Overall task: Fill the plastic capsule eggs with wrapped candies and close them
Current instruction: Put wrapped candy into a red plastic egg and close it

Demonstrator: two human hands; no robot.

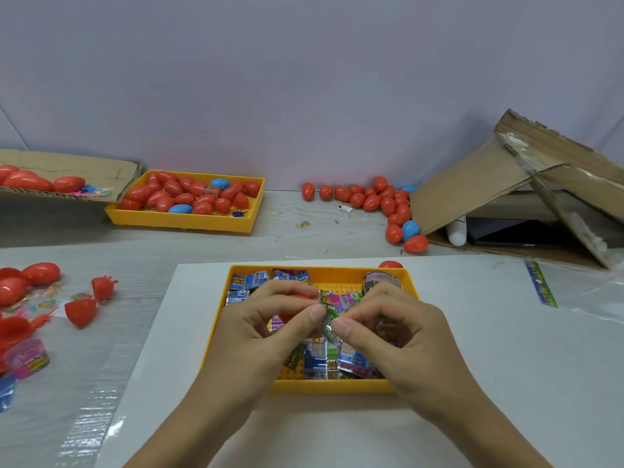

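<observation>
Both hands hover over a yellow tray [413, 288] of wrapped candies [317, 361] in front of me. My left hand [266, 319] curls round a red capsule egg half [299, 298], mostly hidden by its fingers. A green wrapped candy [327, 324] is pinched between my left thumb and the thumb and fingers of my right hand [391, 329], right at the egg half. More wrapped candies lie at the tray's far corners.
A second yellow tray [182, 222] of red and blue eggs stands at the back left. Loose eggs [378, 199] lie at the back right beside a tipped cardboard box [472, 187]. Open red egg halves [81, 310] and small toys lie on the left.
</observation>
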